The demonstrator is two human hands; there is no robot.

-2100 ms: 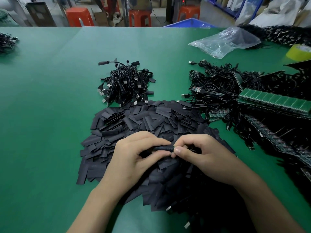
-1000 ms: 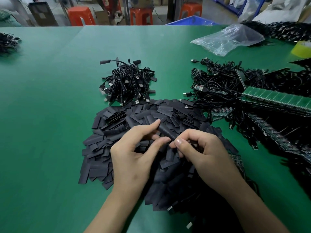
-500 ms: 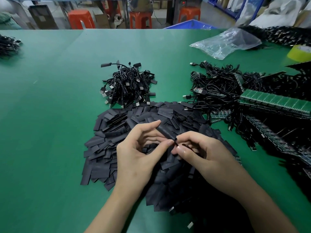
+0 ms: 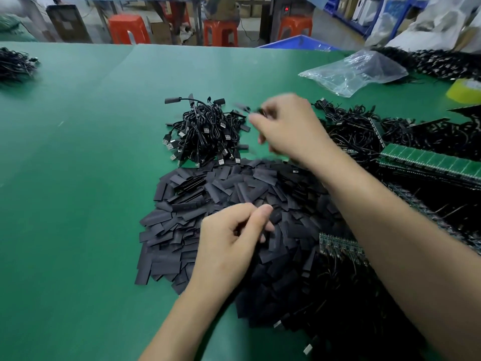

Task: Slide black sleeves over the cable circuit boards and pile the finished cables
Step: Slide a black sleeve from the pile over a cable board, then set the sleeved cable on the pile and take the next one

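Note:
My right hand (image 4: 291, 128) reaches out over the right side of the pile of finished cables (image 4: 205, 131), blurred by motion. It pinches a sleeved cable (image 4: 243, 107) whose black end sticks out to the left of the fingertips. My left hand (image 4: 229, 243) stays over the heap of flat black sleeves (image 4: 208, 194); its thumb and curled fingers pinch a black sleeve (image 4: 272, 218) on top of the heap. A short strip of small circuit boards (image 4: 341, 246) lies on the heap beside my right forearm.
Tangled bare cables (image 4: 351, 131) and green circuit board panels (image 4: 429, 162) fill the right side of the green table (image 4: 78, 178). A clear plastic bag (image 4: 356, 71) and a yellow tape roll (image 4: 466, 91) lie at the back right. Another cable bundle (image 4: 13, 65) sits far left.
My right hand has left the sleeve heap and swung forward to the finished pile with the sleeved cable. My left hand let go of that cable and stayed over the sleeves.

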